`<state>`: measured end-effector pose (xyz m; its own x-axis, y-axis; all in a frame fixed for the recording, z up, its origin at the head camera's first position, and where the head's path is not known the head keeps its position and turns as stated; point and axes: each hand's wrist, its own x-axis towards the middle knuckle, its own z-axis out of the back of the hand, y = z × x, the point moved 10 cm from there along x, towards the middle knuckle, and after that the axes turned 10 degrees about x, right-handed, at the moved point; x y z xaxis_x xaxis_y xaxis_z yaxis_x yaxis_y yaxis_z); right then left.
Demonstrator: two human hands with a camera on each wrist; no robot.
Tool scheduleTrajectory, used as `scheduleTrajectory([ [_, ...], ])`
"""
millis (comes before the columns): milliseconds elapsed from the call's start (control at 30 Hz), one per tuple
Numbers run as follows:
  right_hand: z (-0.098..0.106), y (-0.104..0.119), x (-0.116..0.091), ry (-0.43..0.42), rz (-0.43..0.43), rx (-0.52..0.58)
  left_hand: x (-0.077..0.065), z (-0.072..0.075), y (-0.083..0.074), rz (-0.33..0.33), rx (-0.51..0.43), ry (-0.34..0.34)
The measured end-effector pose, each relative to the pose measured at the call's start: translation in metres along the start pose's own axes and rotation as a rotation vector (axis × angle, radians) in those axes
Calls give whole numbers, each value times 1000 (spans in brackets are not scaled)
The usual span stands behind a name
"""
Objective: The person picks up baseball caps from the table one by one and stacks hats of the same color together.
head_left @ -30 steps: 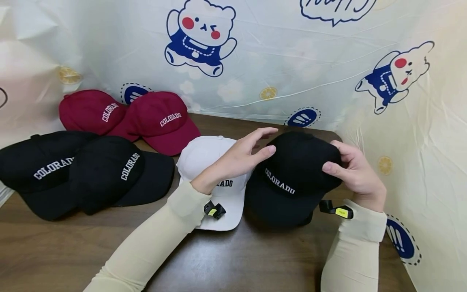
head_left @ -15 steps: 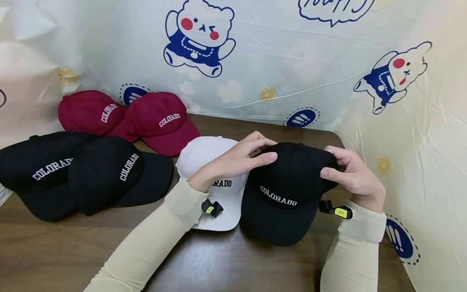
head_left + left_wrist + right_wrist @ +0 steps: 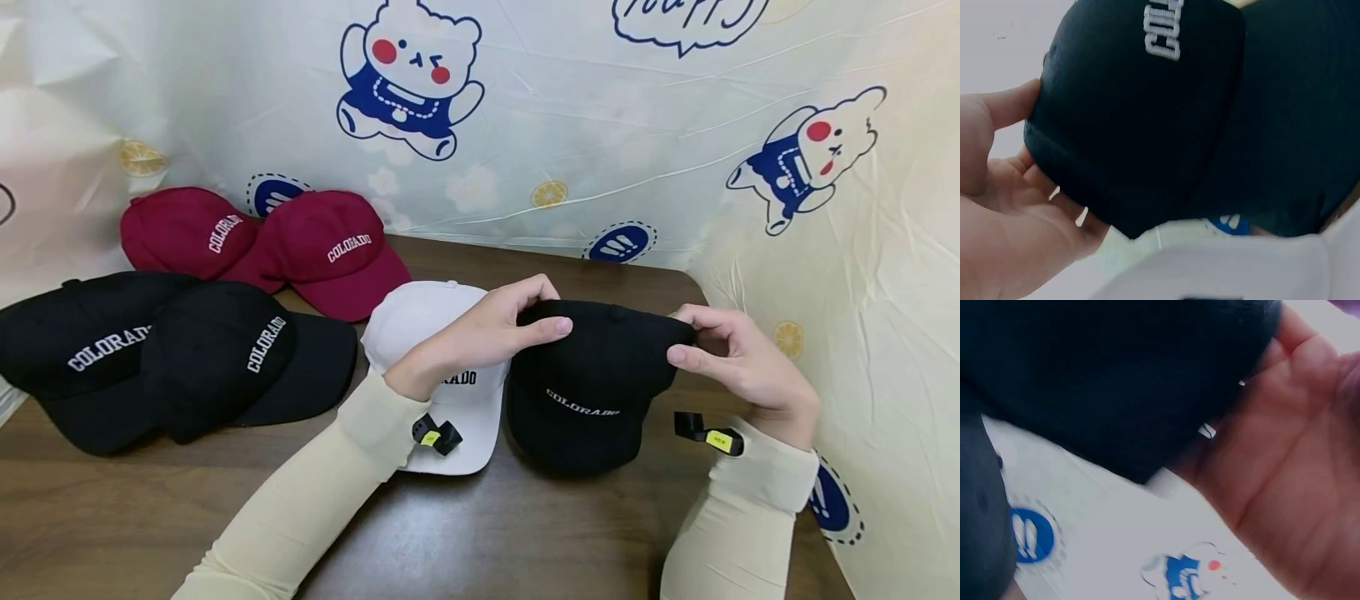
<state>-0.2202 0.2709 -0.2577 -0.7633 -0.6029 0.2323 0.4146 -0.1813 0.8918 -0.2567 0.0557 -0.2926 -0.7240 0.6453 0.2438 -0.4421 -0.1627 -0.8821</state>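
Note:
A black baseball cap (image 3: 592,358) with white COLORADO lettering is held by both hands at the right of the table. On its left side my left hand (image 3: 487,333) grips the crown, thumb on the near face. My right hand (image 3: 757,358) pinches the opposite side between thumb and fingers. In the left wrist view, the left fingers (image 3: 1041,181) curl under the black cap's edge. The right wrist view shows the right palm (image 3: 1285,450) beside the dark fabric, partly blurred. Under the left forearm lies a white cap (image 3: 405,321), its lettering partly hidden.
Two overlapping black caps (image 3: 217,350) lie on the left of the brown wooden table (image 3: 480,533). Behind them are two dark red caps (image 3: 330,225). A pale sheet (image 3: 540,125) printed with cartoon bears rises along the back and right side.
My left hand, apart from the black cap a second ago, now grips it. The cap's crown has come lower and its front has tilted. My right hand has shifted slightly right.

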Motion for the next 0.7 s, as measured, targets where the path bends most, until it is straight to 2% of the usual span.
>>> scheduleTrajectory([
  [167, 12, -1, -4, -100, -52, -94, 1, -5, -3, 38, -26, -49],
  [300, 17, -5, 0, -155, -50, -92, 2, -9, -2, 90, -51, -85],
  [533, 15, -27, 12, -135, -49, 164, 2, -15, 0, 169, -64, -119],
  [700, 19, -42, 13, -190, -102, 191, 3, -21, 4, 210, -72, -113],
])
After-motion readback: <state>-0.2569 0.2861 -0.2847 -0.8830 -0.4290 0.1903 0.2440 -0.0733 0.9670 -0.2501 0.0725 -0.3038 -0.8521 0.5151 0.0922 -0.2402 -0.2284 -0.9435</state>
